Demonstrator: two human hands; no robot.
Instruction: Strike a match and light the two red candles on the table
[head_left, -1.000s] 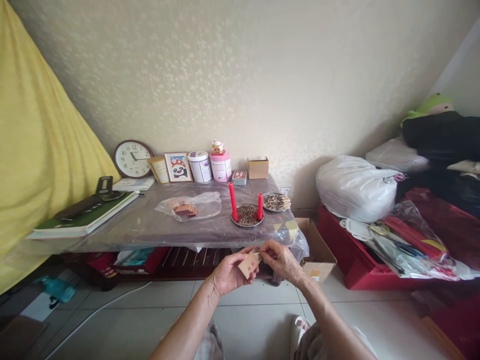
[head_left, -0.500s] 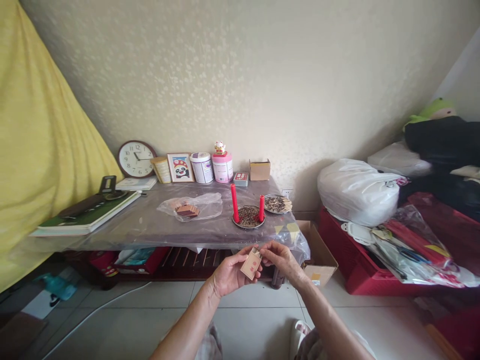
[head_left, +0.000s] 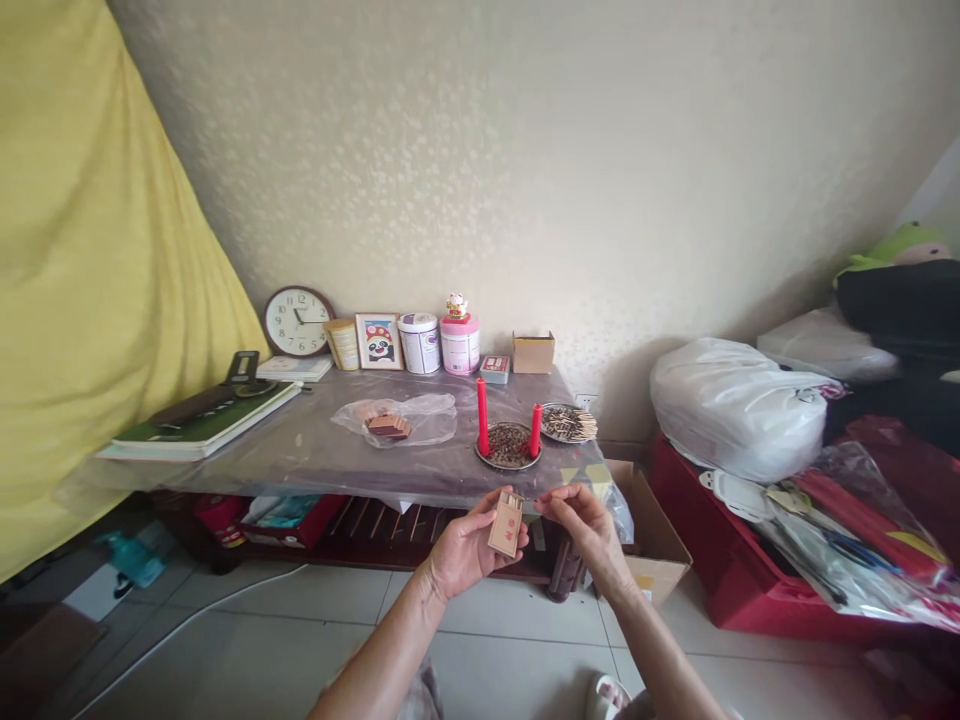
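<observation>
My left hand [head_left: 471, 548] is wrapped around a small brown matchbox [head_left: 506, 527] with red characters, its tray slid partly out at the top so that pale matchsticks show. Just right of the box, my right hand [head_left: 581, 520] pinches a match [head_left: 537, 504]; only its dark reddish tip peeks from between the fingertips. Beyond the hands, two red candles [head_left: 482, 418] of unequal height stand upright on a round metal plate [head_left: 508, 466] strewn with dark bits. A second plate [head_left: 546, 432] behind it carries many matchsticks [head_left: 581, 425], some burnt.
Plastic film covers the low table [head_left: 300, 470]. A clear bag [head_left: 431, 412] with more matchboxes lies left of the candles. Along the wall are a clock [head_left: 298, 321], a framed panda picture [head_left: 379, 341], tins and a small carton [head_left: 533, 353]. A red crate [head_left: 742, 560] stands on the right.
My right hand has drawn away from the matchbox to the right, with a match between its fingertips. The left hand still holds the box, now more upright. The camera view has shifted slightly.
</observation>
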